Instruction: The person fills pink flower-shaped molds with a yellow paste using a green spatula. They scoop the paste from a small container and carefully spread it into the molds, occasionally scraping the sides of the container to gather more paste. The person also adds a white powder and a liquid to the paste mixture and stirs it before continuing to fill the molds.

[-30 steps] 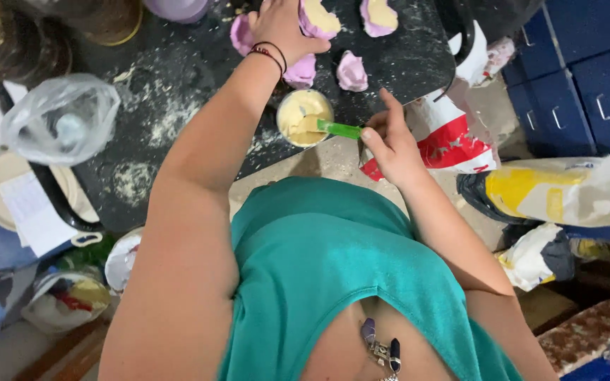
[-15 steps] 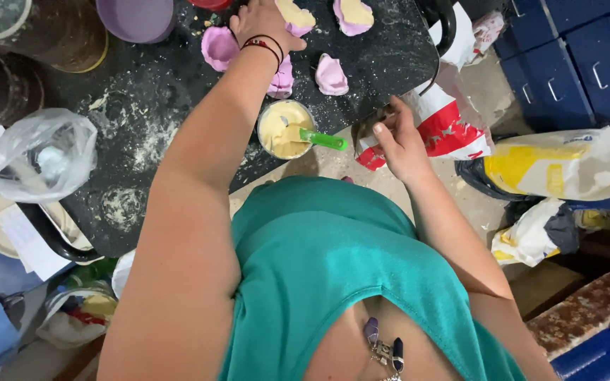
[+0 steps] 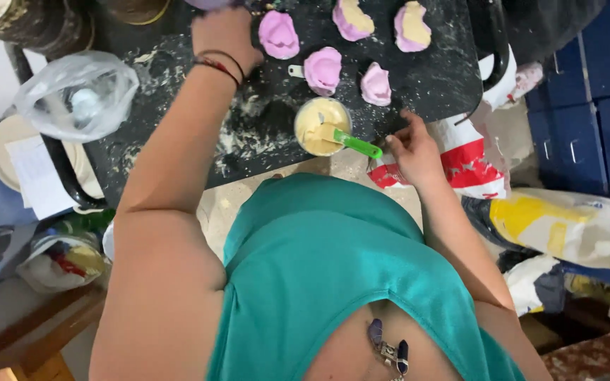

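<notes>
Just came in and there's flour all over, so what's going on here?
A person stands over a dark, flour-dusted tray. Their left hand reaches to the far side, beside a purple dough piece. Their right hand rests at the tray's near edge, next to a green-handled spoon that sits in a cup of yellow filling. Five purple pieces lie on the tray; two show yellow filling.

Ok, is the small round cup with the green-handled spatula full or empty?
Nearly full: pale yellow batter fills the small round cup close to its rim, with the green-handled spatula resting in it.
</notes>
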